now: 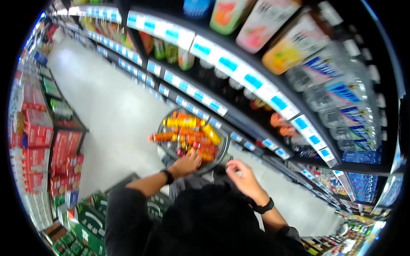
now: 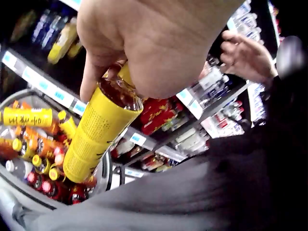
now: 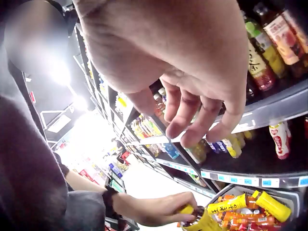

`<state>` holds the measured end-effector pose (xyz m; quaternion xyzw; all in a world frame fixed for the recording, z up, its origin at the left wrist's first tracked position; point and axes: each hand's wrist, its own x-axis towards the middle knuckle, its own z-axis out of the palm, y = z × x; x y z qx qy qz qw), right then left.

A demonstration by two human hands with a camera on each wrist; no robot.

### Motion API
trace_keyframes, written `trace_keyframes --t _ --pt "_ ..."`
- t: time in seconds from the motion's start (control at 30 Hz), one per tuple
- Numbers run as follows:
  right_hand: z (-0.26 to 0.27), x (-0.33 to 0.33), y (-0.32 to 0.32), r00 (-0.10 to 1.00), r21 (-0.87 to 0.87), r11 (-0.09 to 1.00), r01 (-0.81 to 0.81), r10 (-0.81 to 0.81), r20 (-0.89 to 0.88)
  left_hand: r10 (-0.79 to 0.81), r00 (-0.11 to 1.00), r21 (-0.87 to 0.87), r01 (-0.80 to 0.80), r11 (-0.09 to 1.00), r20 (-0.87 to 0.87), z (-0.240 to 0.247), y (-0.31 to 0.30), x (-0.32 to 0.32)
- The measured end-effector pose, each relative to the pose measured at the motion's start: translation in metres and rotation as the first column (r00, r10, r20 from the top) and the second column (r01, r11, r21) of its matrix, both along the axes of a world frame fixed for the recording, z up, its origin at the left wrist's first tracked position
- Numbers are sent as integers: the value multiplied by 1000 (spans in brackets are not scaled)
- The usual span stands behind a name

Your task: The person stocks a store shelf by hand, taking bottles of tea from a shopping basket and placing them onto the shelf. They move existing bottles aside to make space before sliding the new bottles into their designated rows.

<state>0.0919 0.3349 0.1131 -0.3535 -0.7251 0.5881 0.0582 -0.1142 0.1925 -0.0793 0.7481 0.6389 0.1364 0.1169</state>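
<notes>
My left hand (image 1: 186, 165) grips a yellow-labelled drink bottle (image 2: 98, 132) by its neck, just under the cap. The bottle hangs tilted over a grey basket (image 2: 24, 192), its lower end overlapping the drinks inside in the left wrist view. In the basket lie a yellow bottle (image 1: 181, 122), orange bottles and several red- or yellow-capped ones. My right hand (image 1: 247, 181) hovers right of the basket, its fingers (image 3: 187, 115) loosely bent and holding nothing.
A long shelf (image 1: 256, 81) with price tags runs along the basket's far side, stocked with juice cartons (image 1: 269, 25) and water bottles (image 1: 341, 91). Stacked red boxes (image 1: 38, 128) stand across the aisle at left. Green cartons (image 1: 87, 230) are at the lower left. Pale floor (image 1: 106, 98) lies between.
</notes>
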Motion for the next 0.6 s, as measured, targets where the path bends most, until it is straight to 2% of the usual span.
trace_keyframes --t 0.07,0.13,0.2,0.27,0.3,0.4,0.47,0.53,0.6 --pt "-2 -7 8 982 32 981 -190 191 -7 -51 998 -39 52 998 21 65 4 -16" --pt "22 -21 13 929 175 915 -363 369 -1 -51 995 -9 52 999 82 143 7 -27" --pt "24 -33 18 860 200 838 -507 507 59 -106 994 63 104 993 25 209 10 -37" --pt "35 -50 16 820 269 791 -550 573 -8 -90 996 79 90 993 -2 284 12 -39" --pt "46 -57 15 818 262 804 -534 570 -80 -57 998 11 57 998 28 318 10 -40" --pt "88 -82 16 854 324 842 -432 497 -153 11 1000 108 -12 994 12 400 10 -38" --pt "110 -94 21 797 351 852 -389 502 -336 15 1000 139 -16 990 8 449 8 -30" --pt "139 -99 19 735 517 813 -267 519 -437 17 1000 166 -20 986 16 477 10 -25" --pt "171 -101 20 710 652 750 -114 521 -474 -162 987 366 148 919 8 496 15 -23"
